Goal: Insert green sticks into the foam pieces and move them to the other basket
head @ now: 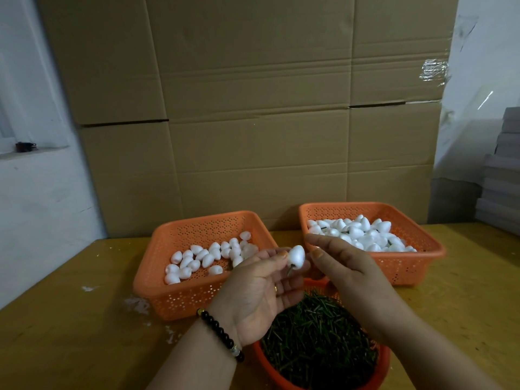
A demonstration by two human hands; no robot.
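Observation:
My left hand [261, 288] pinches a white egg-shaped foam piece [297, 257] at its fingertips, with a short green stick [290, 269] poking out of its underside. My right hand [346, 266] hovers just right of the foam with fingers extended and holds nothing. The left orange basket [180, 294] holds several plain foam pieces [208, 256]. The right orange basket [416, 266] holds a heap of foam pieces with sticks [363, 235]. A round orange bowl [323, 381] full of green sticks [318, 339] sits below my hands.
The baskets stand on a yellow wooden table [70, 333] with white foam crumbs [138, 305] left of the left basket. A wall of cardboard boxes [253, 108] rises behind. Stacked grey trays [503, 178] stand at the right edge.

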